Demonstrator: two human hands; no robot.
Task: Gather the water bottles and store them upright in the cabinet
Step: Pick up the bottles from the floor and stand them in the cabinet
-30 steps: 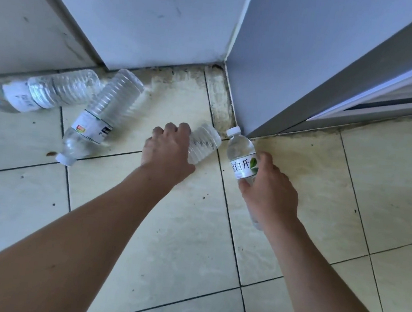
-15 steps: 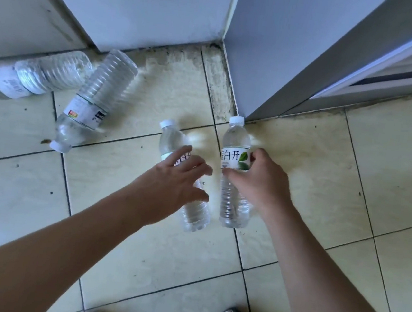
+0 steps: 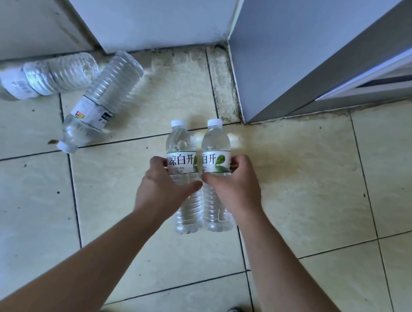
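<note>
Both hands hold one small water bottle each: the left hand [image 3: 162, 189] is wrapped around the left bottle [image 3: 182, 163], the right hand [image 3: 232, 184] around the right bottle [image 3: 215, 157]. These two are upright, side by side and touching (caps away from the person). Farther left, two bigger bottles [image 3: 101, 101] [image 3: 37, 79] lie on the tiled floor [image 3: 299, 178] near the grey cabinet panel [image 3: 287, 50].
</note>
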